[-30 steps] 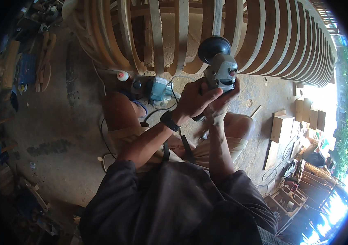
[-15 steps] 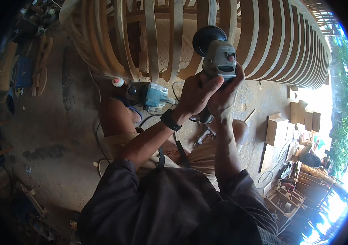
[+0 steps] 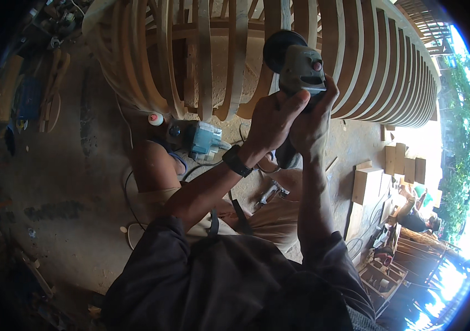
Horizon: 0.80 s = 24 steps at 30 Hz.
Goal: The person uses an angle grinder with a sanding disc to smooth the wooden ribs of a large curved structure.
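Observation:
Both my hands grip an angle grinder (image 3: 301, 69) with a grey head and a dark round disc (image 3: 283, 51). My left hand (image 3: 270, 124), with a black watch on its wrist, wraps the tool from the left. From the right, my right hand (image 3: 315, 124) closes round the grinder's body, its fingers partly hidden. The disc lies over one pale-edged rib of a curved wooden frame (image 3: 237, 60); whether it touches the wood I cannot tell. Below my hands the grinder's dark rear end (image 3: 288, 156) shows.
A teal power tool (image 3: 204, 139) and a white bottle with a red cap (image 3: 155, 118) are on the dusty floor by my left leg. Cords loop around my legs. Wooden blocks (image 3: 367, 185) stand to the right, and another person (image 3: 415, 216) is beyond them.
My hands and the grinder have shifted slightly right across the ribs. The frame and floor things sit a little further left in view, and the bottle and teal tool slightly lower.

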Motion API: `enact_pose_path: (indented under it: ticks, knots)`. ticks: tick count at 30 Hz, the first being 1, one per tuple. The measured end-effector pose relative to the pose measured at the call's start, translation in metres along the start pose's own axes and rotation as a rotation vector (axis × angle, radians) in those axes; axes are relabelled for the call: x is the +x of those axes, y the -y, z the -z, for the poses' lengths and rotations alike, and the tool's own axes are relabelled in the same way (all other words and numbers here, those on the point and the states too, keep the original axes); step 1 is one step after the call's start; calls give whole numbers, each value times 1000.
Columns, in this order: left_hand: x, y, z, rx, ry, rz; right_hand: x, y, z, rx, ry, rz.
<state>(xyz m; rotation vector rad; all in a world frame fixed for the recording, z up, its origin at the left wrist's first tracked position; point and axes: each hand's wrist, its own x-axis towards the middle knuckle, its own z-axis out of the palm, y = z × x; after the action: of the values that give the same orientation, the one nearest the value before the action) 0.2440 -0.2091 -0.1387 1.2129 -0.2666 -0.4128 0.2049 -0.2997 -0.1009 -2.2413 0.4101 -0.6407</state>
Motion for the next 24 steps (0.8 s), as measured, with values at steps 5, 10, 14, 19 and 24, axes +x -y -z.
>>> enact_pose_path:
  ticks: [5,10,14,19,24]
  knots:
    - [15,-16,-6,-2,-21,21,23,6,7,-88,11,49]
    - [18,8,-8,-278,193,-64,50,17,20,-80,15,100]
    - [2,21,-15,-530,466,54,67,23,24,-116,-5,144]
    - [-18,33,-11,-477,378,86,59,37,11,18,86,9]
    - [-24,60,9,-471,415,108,32,30,-5,52,35,-58]
